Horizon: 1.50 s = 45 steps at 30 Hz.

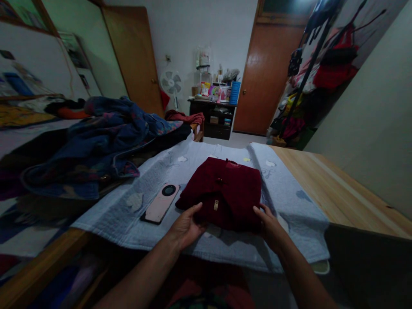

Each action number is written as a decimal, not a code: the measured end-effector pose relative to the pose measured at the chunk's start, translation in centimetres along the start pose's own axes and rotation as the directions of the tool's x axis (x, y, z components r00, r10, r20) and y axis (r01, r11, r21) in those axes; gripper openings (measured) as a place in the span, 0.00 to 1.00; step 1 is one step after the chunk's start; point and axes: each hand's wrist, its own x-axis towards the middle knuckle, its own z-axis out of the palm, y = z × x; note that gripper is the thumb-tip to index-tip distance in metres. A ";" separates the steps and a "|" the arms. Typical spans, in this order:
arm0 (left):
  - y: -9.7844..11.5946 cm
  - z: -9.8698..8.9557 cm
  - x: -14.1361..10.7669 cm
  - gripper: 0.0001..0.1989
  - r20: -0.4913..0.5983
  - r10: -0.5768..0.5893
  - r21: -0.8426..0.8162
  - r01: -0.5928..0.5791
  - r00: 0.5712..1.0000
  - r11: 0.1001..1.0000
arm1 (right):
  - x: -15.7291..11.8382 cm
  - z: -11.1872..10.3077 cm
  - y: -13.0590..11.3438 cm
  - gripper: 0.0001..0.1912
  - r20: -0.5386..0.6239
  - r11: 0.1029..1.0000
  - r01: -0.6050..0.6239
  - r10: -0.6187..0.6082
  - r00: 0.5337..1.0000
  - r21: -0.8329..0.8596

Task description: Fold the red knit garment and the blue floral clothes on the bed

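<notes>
A dark red folded garment [238, 193] lies on a pale blue cloth with light motifs [292, 193]. It has a small fastener at its middle and a gold-coloured tab near the front. My left hand [189, 227] holds its near left edge, thumb on top and the other fingers partly hidden underneath. At the near right corner, my right hand [268, 225] grips the fabric with the thumb over it. To the left of the garment rests a pink phone [161, 204], its round dark camera facing up.
Heaped denim clothing [109, 133] lies on the left. Bare wooden board [322, 180] extends to the right beside a wall. Farther back stand a white fan [171, 82], a dark shelf unit [210, 122] and a brown door [254, 77]. Bags and clothes [334, 73] hang at right.
</notes>
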 end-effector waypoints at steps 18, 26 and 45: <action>-2.8 2.5 -0.2 0.12 -0.073 0.070 0.051 -0.067 0.995 0.996 | -1.8 -2.9 -0.5 0.44 0.068 0.899 0.103 -0.082 0.994 -0.426; -2.6 2.0 0.3 0.14 -0.102 -0.017 0.037 0.021 0.995 0.999 | 1.2 -5.4 -6.5 0.27 0.149 0.355 0.313 -0.420 0.895 -0.881; -4.3 0.7 2.1 0.24 -0.153 0.049 -0.025 -0.054 0.987 0.998 | 22.9 6.2 -14.6 0.24 0.309 0.070 0.331 -0.215 0.926 -0.941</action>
